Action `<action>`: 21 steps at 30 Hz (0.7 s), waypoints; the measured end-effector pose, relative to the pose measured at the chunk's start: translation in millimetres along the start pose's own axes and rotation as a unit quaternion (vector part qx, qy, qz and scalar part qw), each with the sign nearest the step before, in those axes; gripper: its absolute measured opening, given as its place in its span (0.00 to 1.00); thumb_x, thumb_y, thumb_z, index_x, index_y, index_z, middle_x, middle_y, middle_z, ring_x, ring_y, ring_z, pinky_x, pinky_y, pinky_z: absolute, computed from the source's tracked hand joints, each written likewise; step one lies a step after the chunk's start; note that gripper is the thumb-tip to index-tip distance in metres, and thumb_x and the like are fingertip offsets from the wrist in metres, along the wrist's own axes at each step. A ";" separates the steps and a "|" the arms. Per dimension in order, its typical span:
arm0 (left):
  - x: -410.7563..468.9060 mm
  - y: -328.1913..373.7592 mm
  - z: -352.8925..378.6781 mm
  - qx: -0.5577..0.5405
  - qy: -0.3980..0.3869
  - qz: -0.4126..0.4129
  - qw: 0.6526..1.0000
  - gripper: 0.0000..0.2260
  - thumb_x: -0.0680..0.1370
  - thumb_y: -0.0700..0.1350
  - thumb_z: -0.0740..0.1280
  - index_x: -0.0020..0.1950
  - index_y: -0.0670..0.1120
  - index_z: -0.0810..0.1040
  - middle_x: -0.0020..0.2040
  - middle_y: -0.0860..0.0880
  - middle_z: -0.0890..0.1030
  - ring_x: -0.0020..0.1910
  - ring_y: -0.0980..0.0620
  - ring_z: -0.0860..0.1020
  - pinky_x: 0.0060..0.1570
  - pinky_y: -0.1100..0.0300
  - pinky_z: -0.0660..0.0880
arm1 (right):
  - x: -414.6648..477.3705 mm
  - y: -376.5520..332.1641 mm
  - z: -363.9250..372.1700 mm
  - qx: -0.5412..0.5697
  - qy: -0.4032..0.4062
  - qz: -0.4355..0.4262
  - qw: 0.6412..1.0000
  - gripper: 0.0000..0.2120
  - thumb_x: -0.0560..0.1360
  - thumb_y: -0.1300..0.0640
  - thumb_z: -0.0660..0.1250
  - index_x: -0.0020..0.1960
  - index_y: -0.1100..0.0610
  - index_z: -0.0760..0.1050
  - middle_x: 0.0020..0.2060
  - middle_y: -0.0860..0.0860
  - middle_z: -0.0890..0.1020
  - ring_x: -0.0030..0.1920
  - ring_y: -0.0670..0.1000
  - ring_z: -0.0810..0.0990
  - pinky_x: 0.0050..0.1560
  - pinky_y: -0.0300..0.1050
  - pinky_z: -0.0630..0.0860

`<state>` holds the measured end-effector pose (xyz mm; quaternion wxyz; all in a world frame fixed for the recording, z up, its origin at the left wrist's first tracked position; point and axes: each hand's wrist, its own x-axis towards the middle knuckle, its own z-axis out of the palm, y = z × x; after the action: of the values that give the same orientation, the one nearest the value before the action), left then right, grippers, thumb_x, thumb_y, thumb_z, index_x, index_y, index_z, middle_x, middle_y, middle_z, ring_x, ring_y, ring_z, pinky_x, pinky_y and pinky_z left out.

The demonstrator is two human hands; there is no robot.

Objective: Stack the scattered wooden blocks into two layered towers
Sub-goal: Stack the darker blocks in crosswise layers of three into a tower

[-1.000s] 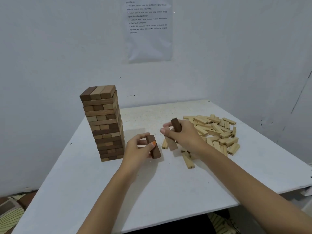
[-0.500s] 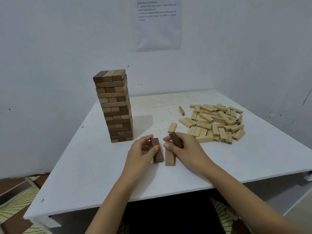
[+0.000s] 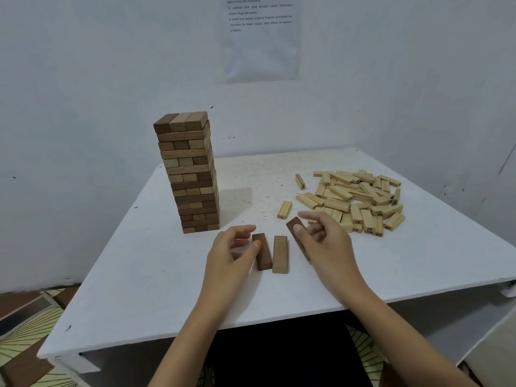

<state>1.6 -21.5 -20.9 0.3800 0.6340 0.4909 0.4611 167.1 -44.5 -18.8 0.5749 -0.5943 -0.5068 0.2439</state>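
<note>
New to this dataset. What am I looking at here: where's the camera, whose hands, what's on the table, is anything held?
There is no robot here. A person wears one wide-angle camera on the head, looking forward and down, so both arms enter from the bottom edge.

On the white table stands one finished tower of mixed dark and light wooden blocks. To the right lies a loose pile of pale blocks, some with printed numbers.

In front of the person, a dark block and a light brown block lie flat, side by side. The left hand rests its thumb on the dark block. The right hand holds another dark block, tilted, beside the pair. This looks like the first layer of a second tower.
</note>
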 end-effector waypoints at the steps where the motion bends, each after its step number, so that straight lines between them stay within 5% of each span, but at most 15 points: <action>1: -0.6 0.2 -0.3 -0.004 0.001 -0.001 1.000 0.11 0.77 0.40 0.67 0.56 0.53 0.79 0.54 0.54 0.77 0.51 0.63 0.75 0.43 0.77 0.70 | -0.5 0.5 -0.9 -0.016 0.016 0.005 1.000 0.09 0.76 0.58 0.69 0.56 0.51 0.75 0.37 0.48 0.76 0.37 0.43 0.74 0.44 0.37 0.73; 8: -2.3 0.5 -0.5 0.001 -0.025 0.004 1.000 0.13 0.76 0.36 0.65 0.55 0.53 0.79 0.53 0.54 0.80 0.47 0.61 0.78 0.44 0.74 0.72 | -4.3 4.3 1.7 -0.198 0.051 -0.016 0.979 0.08 0.75 0.51 0.70 0.41 0.55 0.81 0.42 0.50 0.77 0.42 0.44 0.74 0.39 0.29 0.66; 12: -2.9 0.0 -4.0 0.014 -0.066 -0.013 0.998 0.16 0.80 0.39 0.62 0.63 0.57 0.75 0.57 0.55 0.77 0.49 0.62 0.77 0.44 0.72 0.71 | -10.6 -3.9 -0.6 -0.180 0.002 -0.001 0.984 0.10 0.77 0.53 0.67 0.54 0.57 0.81 0.37 0.52 0.79 0.40 0.45 0.74 0.43 0.37 0.68; 15: -2.4 1.7 -6.8 0.009 -0.114 -0.020 0.993 0.18 0.81 0.39 0.61 0.64 0.58 0.74 0.56 0.56 0.78 0.46 0.61 0.77 0.43 0.73 0.70 | -19.0 -13.6 -7.9 -0.178 -0.063 0.028 0.982 0.19 0.74 0.50 0.69 0.64 0.54 0.75 0.47 0.48 0.76 0.41 0.41 0.73 0.41 0.31 0.68; 18: -2.0 4.3 -7.9 0.019 -0.124 -0.009 0.992 0.16 0.79 0.39 0.64 0.61 0.58 0.77 0.55 0.54 0.78 0.44 0.61 0.75 0.42 0.73 0.70 | -30.5 -19.9 -14.1 -0.229 -0.143 0.009 0.963 0.35 0.69 0.43 0.73 0.72 0.48 0.63 0.59 0.45 0.69 0.56 0.41 0.70 0.55 0.31 0.68; 21: -1.6 2.8 -9.5 0.064 -0.114 -0.004 0.991 0.15 0.78 0.42 0.67 0.59 0.60 0.76 0.54 0.57 0.77 0.56 0.57 0.72 0.50 0.66 0.68 | -34.8 -18.1 -12.5 -0.259 -0.155 -0.022 0.953 0.42 0.66 0.39 0.74 0.73 0.44 0.57 0.61 0.43 0.66 0.65 0.44 0.63 0.65 0.40 0.66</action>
<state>-6.9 -23.4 -15.9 0.3939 0.7033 0.4754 0.3524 159.4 -83.8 -9.5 0.3209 -0.6668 -0.6480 0.1806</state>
